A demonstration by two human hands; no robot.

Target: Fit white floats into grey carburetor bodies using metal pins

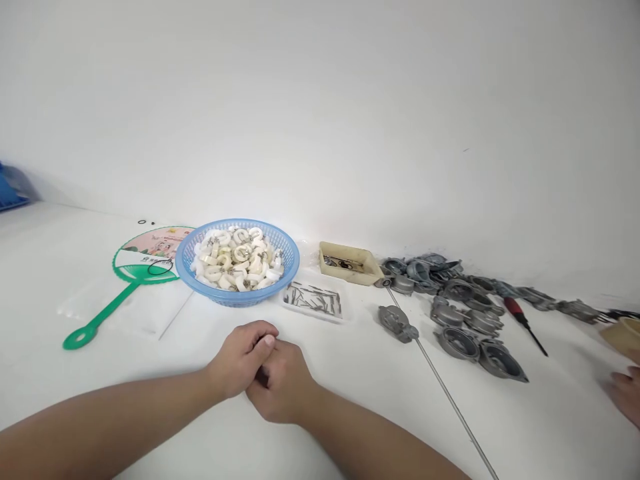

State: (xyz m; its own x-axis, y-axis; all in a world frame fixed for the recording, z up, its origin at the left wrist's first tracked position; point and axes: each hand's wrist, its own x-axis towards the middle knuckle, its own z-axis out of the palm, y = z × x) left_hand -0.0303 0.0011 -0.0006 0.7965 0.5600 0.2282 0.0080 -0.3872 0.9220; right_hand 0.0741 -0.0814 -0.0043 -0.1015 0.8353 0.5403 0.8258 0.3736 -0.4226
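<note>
My left hand (241,360) and my right hand (285,381) are clasped together over the white table, closed, with the left fingers wrapped over the right ones. No object shows in either hand, though the palms are hidden. Just beyond them lies a shallow clear tray (345,313) of small metal pins (315,298). Behind and to the left stands a blue plastic basket (240,298) heaped with white ring-shaped parts with metal bits (240,257). A grey metal casting (395,322) lies to the right, against a thin metal rod (450,398).
A green-handled fan (107,312) lies left over a clear plastic bag (125,317). At the back sits a cream box (350,270) with small black rings. Several grey metal housings (457,343) and a red-handled screwdriver (525,323) lie right. Another person's hand (625,393) shows at the right edge.
</note>
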